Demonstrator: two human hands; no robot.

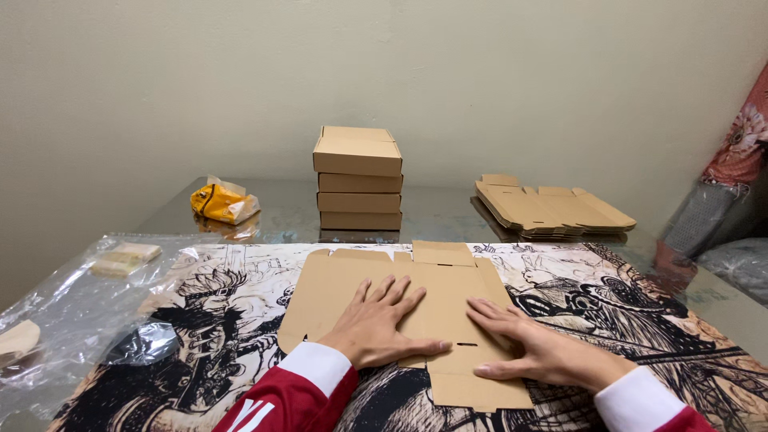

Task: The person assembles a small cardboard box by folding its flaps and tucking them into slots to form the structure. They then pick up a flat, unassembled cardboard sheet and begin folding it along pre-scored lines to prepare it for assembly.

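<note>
A flat, unfolded brown cardboard box blank lies on a black-and-white illustrated mat in front of me. My left hand presses flat on its middle, fingers spread. My right hand rests flat on the blank's right part, fingers pointing left. Neither hand grips anything. Both wrists show white cuffs with red sleeves.
A stack of several folded brown boxes stands at the table's back middle. A pile of flat blanks lies back right. A yellow packet sits back left. Clear plastic wrap covers the left edge. Patterned cloth hangs at far right.
</note>
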